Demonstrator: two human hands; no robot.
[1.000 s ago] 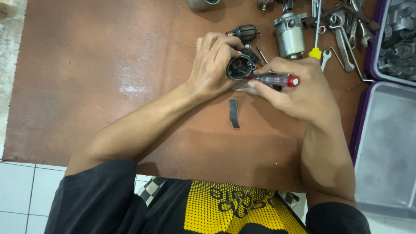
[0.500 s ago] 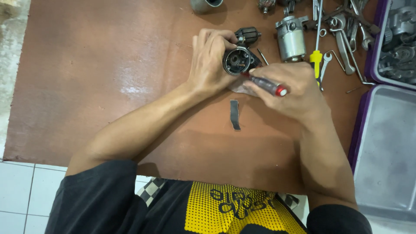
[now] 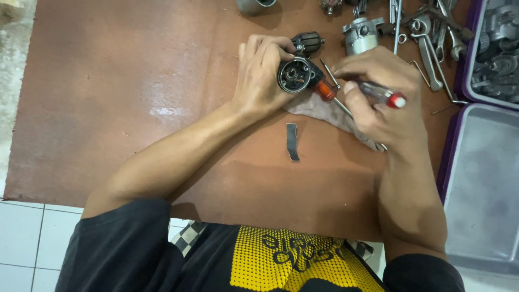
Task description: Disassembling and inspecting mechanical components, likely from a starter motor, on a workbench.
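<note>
the left hand grips a round dark metal housing, fingers curled over its far side and thumb under it, with the open round face turned up toward the camera. the housing sits just above the brown bench, over the edge of a grey rag that lies crumpled under both hands.

the right hand is closed around a screwdriver with a clear handle and a red end cap (the cap pokes out past the knuckles on the right). the fingers wrap the handle tightly, and the tip end is hidden behind them, so i cannot tell where it touches. a second tool with an orange handle lies just beside the housing, touching or nearly touching its right edge, its thin metal shaft running down across the rag.

a short dark strip lies flat on the bench below the rag, apart from both hands. behind the housing sits a small dark ribbed part, and further right a silver motor body stands near a scatter of wrenches. a purple-rimmed tray with a grey inside sits at the right edge, well apart from the left hand, and another tray of metal parts sits above it.
</note>
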